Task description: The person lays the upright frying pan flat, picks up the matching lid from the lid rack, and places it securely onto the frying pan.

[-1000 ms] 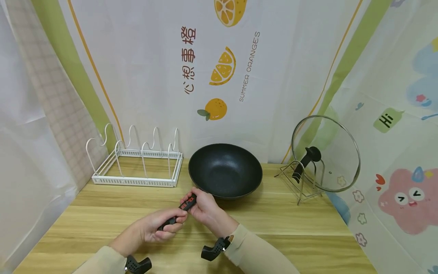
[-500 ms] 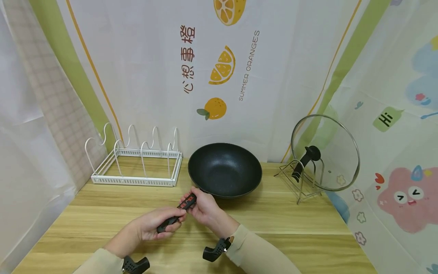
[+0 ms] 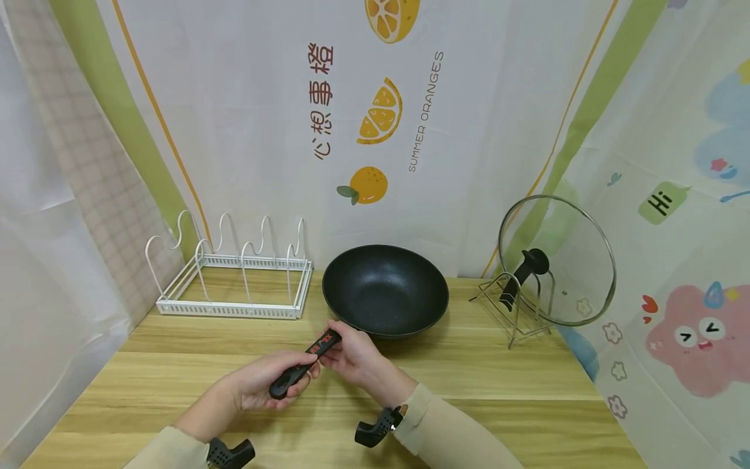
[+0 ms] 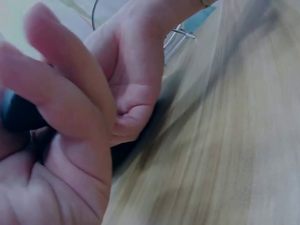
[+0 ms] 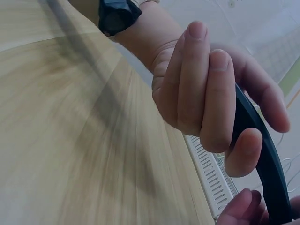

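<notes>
A black wok [image 3: 383, 290] stands at the back middle of the table, tilted toward me. Its long black handle [image 3: 290, 379], with red lettering, points down to the left. My left hand [image 3: 258, 381] holds the handle toward its outer end, thumb along the top and fingers beneath. Closer to the pan, my right hand [image 3: 359, 358] pinches it between thumb and fingers. The right wrist view shows the dark handle [image 5: 269, 168] running from the left hand's curled fingers [image 5: 218, 103] down to the right fingertips. In the left wrist view, the left palm hides most of the handle.
On the left stands a white wire rack [image 3: 234, 311] with upright loops. A glass lid [image 3: 577, 260] with a black knob leans in a small metal stand [image 3: 515, 322] on the right. Printed curtains enclose the wooden table [image 3: 498, 417] at the back and sides.
My left fingers have loosened and shifted slightly, uncovering more of the handle's outer end. My right hand has moved a little to the right. The wok stays nearly in place.
</notes>
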Motion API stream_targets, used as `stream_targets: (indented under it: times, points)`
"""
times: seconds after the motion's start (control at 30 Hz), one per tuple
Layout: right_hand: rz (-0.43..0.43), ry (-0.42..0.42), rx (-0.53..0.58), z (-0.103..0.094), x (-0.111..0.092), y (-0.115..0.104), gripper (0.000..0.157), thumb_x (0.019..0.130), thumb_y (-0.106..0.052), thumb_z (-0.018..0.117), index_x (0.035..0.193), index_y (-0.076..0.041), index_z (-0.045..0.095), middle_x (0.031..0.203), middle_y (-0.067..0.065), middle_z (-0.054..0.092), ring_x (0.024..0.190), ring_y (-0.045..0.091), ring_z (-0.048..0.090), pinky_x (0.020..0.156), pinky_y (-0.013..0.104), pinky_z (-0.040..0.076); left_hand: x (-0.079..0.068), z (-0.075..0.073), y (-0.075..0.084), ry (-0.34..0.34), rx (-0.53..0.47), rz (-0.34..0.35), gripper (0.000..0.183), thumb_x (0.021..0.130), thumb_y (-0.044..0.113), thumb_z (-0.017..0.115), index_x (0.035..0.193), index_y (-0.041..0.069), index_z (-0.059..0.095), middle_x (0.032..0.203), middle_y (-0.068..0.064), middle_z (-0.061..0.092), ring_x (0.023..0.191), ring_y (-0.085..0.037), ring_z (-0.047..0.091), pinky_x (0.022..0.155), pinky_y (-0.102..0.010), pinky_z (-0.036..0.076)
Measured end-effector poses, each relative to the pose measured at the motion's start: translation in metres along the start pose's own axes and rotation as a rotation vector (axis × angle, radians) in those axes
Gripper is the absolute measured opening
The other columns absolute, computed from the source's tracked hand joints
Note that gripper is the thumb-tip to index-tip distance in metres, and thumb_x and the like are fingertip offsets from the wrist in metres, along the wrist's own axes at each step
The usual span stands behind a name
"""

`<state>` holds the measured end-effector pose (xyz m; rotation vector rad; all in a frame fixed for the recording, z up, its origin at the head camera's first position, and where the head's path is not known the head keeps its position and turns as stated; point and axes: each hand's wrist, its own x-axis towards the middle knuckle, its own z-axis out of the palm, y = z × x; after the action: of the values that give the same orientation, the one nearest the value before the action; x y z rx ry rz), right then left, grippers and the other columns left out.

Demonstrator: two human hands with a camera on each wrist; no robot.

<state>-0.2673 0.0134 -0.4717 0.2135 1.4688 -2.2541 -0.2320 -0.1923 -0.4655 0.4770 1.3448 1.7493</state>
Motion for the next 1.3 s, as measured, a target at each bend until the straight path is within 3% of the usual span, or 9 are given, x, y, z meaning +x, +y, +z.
stream_targets:
  times: [0.17, 0.3, 0.47, 0.6, 0.8, 0.9, 1.03, 1.17, 1.3]
  points:
    - [-0.006, -0.009, -0.04, -0.005, -0.007, -0.001, 0.022, 0.11, -0.033, 0.064, 0.106, -0.011, 0.066, 0.086, 0.001, 0.069, 0.083, 0.016, 0.064, 0.078, 0.029, 0.058, -0.003, 0.002, 0.003, 0.057, 0.094, -0.008, 0.036, 0.117, 0.038, 0.047, 0.123, 0.004, 0.058, 0.074, 0.009, 0.065, 0.056, -0.001, 0.065, 0.046, -0.015, 0.046]
    - [-0.001, -0.046, -0.062, -0.013, -0.013, -0.004, 0.022, 0.109, -0.032, 0.064, 0.1, -0.012, 0.069, 0.084, 0.0, 0.07, 0.081, 0.016, 0.064, 0.077, 0.027, 0.058, -0.008, 0.005, 0.007, 0.095, 0.196, 0.0, 0.047, 0.117, 0.037, 0.047, 0.136, -0.006, 0.054, 0.087, 0.003, 0.071, 0.06, -0.004, 0.069, 0.048, -0.017, 0.049]
    - [0.018, -0.062, -0.121, -0.029, -0.02, -0.007, 0.02, 0.107, -0.029, 0.064, 0.106, -0.01, 0.072, 0.093, 0.0, 0.071, 0.082, 0.016, 0.064, 0.076, 0.028, 0.058, -0.012, 0.012, 0.012, 0.186, 0.284, 0.0, 0.058, 0.117, 0.04, 0.049, 0.147, -0.009, 0.047, 0.101, -0.006, 0.074, 0.065, -0.011, 0.073, 0.051, -0.02, 0.052]
    - [0.028, -0.087, -0.245, -0.043, -0.032, -0.011, 0.028, 0.105, -0.023, 0.063, 0.119, -0.001, 0.072, 0.096, 0.0, 0.071, 0.083, 0.017, 0.064, 0.075, 0.029, 0.057, -0.015, 0.018, 0.015, 0.284, 0.361, 0.002, 0.059, 0.116, 0.042, 0.051, 0.154, -0.002, 0.042, 0.108, -0.013, 0.073, 0.068, -0.019, 0.075, 0.05, -0.024, 0.052]
    - [0.015, -0.215, -0.463, -0.068, -0.052, -0.032, 0.042, 0.11, -0.024, 0.059, 0.136, 0.008, 0.066, 0.102, -0.001, 0.07, 0.083, 0.013, 0.064, 0.075, 0.026, 0.057, -0.016, 0.024, 0.016, 0.368, 0.439, 0.069, 0.072, 0.116, 0.037, 0.055, 0.174, 0.012, 0.02, 0.119, -0.018, 0.068, 0.072, -0.024, 0.075, 0.049, -0.026, 0.053]
    - [-0.012, -0.272, -0.504, -0.082, -0.059, -0.047, 0.037, 0.112, -0.022, 0.058, 0.133, 0.007, 0.068, 0.102, -0.001, 0.07, 0.082, 0.011, 0.064, 0.076, 0.026, 0.057, -0.015, 0.026, 0.015, 0.381, 0.459, 0.09, 0.073, 0.116, 0.036, 0.056, 0.176, 0.015, 0.02, 0.12, -0.018, 0.067, 0.07, -0.024, 0.074, 0.048, -0.026, 0.051]
    - [-0.086, -0.307, -0.506, -0.101, -0.063, -0.07, 0.022, 0.111, -0.018, 0.058, 0.12, -0.002, 0.072, 0.099, -0.001, 0.071, 0.079, 0.011, 0.063, 0.076, 0.026, 0.057, -0.014, 0.027, 0.012, 0.401, 0.453, 0.098, 0.067, 0.115, 0.034, 0.058, 0.174, 0.019, 0.03, 0.118, -0.016, 0.067, 0.061, -0.019, 0.064, 0.049, -0.023, 0.045]
    - [-0.186, -0.267, -0.516, -0.121, -0.06, -0.095, 0.018, 0.112, -0.017, 0.058, 0.116, -0.006, 0.072, 0.096, -0.002, 0.071, 0.077, 0.012, 0.063, 0.075, 0.026, 0.058, -0.011, 0.026, 0.009, 0.43, 0.448, 0.115, 0.059, 0.114, 0.03, 0.061, 0.169, 0.021, 0.043, 0.11, -0.014, 0.068, 0.055, -0.014, 0.054, 0.05, -0.022, 0.042]
    - [-0.272, -0.134, -0.534, -0.145, -0.05, -0.117, 0.024, 0.113, -0.018, 0.057, 0.124, 0.001, 0.067, 0.094, -0.002, 0.069, 0.076, 0.011, 0.064, 0.073, 0.026, 0.058, -0.008, 0.026, 0.007, 0.433, 0.454, 0.132, 0.054, 0.114, 0.027, 0.062, 0.166, 0.021, 0.048, 0.107, -0.012, 0.067, 0.055, -0.012, 0.052, 0.05, -0.022, 0.042]
